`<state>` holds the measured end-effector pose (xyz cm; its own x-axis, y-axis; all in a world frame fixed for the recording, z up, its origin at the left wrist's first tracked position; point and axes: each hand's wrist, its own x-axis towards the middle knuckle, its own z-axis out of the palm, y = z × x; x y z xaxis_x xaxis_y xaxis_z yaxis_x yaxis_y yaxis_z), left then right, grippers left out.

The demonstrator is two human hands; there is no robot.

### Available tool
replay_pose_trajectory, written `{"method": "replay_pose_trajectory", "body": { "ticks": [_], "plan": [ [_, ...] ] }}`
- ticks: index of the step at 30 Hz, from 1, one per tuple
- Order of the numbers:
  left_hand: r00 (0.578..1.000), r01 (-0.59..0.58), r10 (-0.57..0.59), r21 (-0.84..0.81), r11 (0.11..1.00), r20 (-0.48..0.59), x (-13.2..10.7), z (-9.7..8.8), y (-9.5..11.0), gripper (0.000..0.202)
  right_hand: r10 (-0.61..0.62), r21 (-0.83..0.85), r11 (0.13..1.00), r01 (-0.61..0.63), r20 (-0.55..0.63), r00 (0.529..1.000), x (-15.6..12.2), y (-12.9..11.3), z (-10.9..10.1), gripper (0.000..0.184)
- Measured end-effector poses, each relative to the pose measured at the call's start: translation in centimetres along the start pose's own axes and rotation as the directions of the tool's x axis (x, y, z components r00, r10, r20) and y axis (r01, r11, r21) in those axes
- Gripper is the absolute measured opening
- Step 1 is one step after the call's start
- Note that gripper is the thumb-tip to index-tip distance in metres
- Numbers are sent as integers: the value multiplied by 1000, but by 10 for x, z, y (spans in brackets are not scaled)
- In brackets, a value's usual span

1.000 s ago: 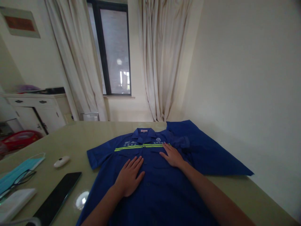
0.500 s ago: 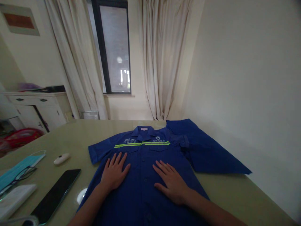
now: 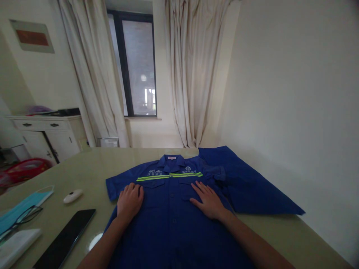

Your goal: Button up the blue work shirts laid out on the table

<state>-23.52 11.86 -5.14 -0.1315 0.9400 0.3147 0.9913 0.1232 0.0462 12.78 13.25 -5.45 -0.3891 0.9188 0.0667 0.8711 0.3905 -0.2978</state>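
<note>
A dark blue short-sleeved work shirt [image 3: 168, 239] lies front up, its collar at the far end. White printing and a yellow-green reflective stripe [image 3: 154, 177] cross the chest. My left hand [image 3: 129, 200] is on the shirt near its left side, below the stripe, fingers bent down and closed against the cloth; its fingertips are hidden. Flat on the right chest pocket rests my right hand [image 3: 209, 201], open with fingers stretched out. Beyond the right sleeve another piece of dark blue cloth [image 3: 252, 186] is spread, partly beside the shirt.
On the left of the greenish table [image 3: 98, 164] lie a black phone [image 3: 66, 239], a white oval object [image 3: 73, 196], a blue face mask [image 3: 25, 207], glasses [image 3: 28, 216] and a white box-like item [image 3: 18, 243]. A wall [image 3: 294, 112] borders the right; curtains [image 3: 190, 74] hang behind.
My left hand has shifted left and its fingers have bent from flat to curled. My right hand has slid slightly right and away from me over the shirt. The view has tilted up slightly.
</note>
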Motion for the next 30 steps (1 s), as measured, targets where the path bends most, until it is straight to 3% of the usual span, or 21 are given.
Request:
{"method": "replay_pose_trajectory", "body": {
  "ticks": [4, 10, 15, 17, 22, 25, 27, 30],
  "plan": [
    [973, 215, -210, 43, 976, -91, 13, 8, -14, 53, 82, -11, 997, -82, -28, 996, 15, 12, 2, 80],
    [908, 417, -414, -68, 906, 61, 39, 34, -37, 65, 191, -36, 980, -195, -85, 978, 31, 22, 5, 80],
    [778, 612, -621, -104, 784, -97, 48, 34, -47, 67, 200, -18, 978, -207, -182, 963, 28, 21, 3, 70],
    [773, 618, -627, -115, 778, -93, 49, 30, -47, 69, 192, -10, 980, -198, -204, 960, 27, 20, 3, 68],
    [838, 528, -543, -164, 833, -58, 47, 22, -51, 65, 179, 1, 983, -183, -225, 958, 27, 21, 3, 67],
    [861, 452, -503, -337, 826, -79, 53, 22, -56, 60, 178, 3, 983, -182, -225, 958, 28, 21, 4, 67],
    [836, 426, -544, -551, 718, -63, 60, 21, -60, 67, 181, 3, 983, -185, -221, 958, 28, 22, 4, 67],
    [767, 455, -637, -766, 455, 78, 72, 16, -64, 90, 185, 3, 982, -190, -221, 957, 28, 21, 5, 67]
  ]
}}
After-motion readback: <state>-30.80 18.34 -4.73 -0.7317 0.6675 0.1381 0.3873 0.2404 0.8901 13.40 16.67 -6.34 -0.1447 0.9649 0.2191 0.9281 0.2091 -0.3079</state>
